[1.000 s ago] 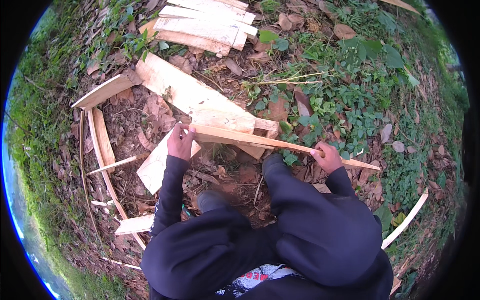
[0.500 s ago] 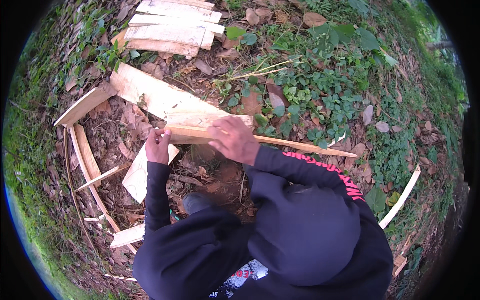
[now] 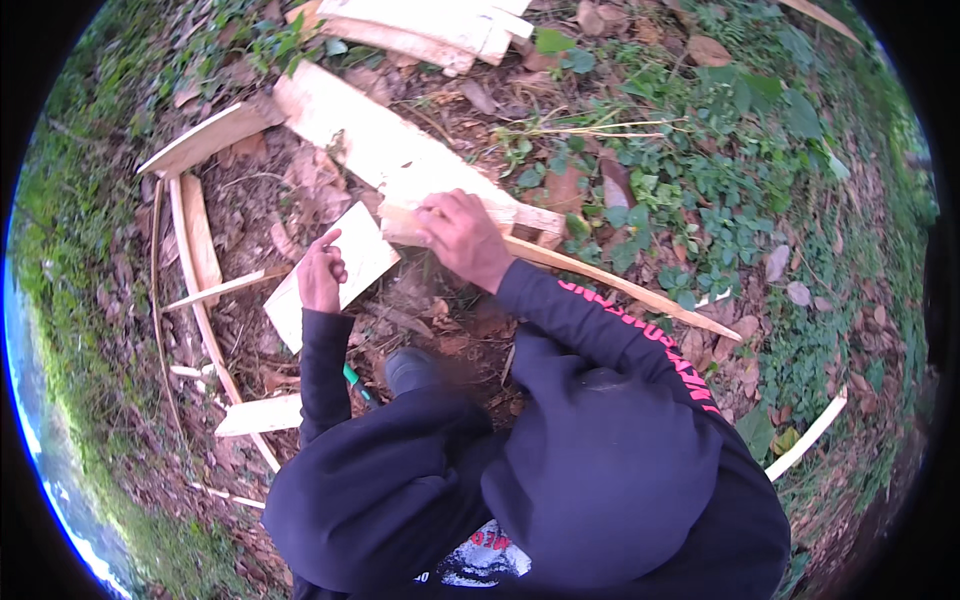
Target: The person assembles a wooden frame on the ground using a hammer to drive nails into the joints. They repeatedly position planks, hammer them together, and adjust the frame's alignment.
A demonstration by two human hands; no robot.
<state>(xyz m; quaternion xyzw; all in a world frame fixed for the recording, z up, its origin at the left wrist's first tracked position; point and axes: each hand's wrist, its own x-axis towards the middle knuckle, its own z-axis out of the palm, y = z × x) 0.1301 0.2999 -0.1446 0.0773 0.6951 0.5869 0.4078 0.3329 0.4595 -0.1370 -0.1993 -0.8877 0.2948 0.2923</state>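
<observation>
My right hand (image 3: 462, 236) grips the near end of a long thin wooden strip (image 3: 640, 295), which slants down to the right over leaves. That end lies against a wide pale plank (image 3: 385, 150) on the ground. My left hand (image 3: 322, 272) is curled with nothing in it and hovers over or touches a flat pale piece of board (image 3: 355, 262). The two hands are about a hand's width apart.
A stack of split planks (image 3: 420, 30) lies at the top. Thin strips and slats (image 3: 195, 240) lie at the left, and a curved strip (image 3: 805, 435) at the right. My dark shoe (image 3: 410, 368) and a green-handled object (image 3: 352, 378) are near my knees. Low green plants cover the right side.
My right hand slid from the strip's far right part to its left end. My left hand let go of the strip and dropped to the flat board.
</observation>
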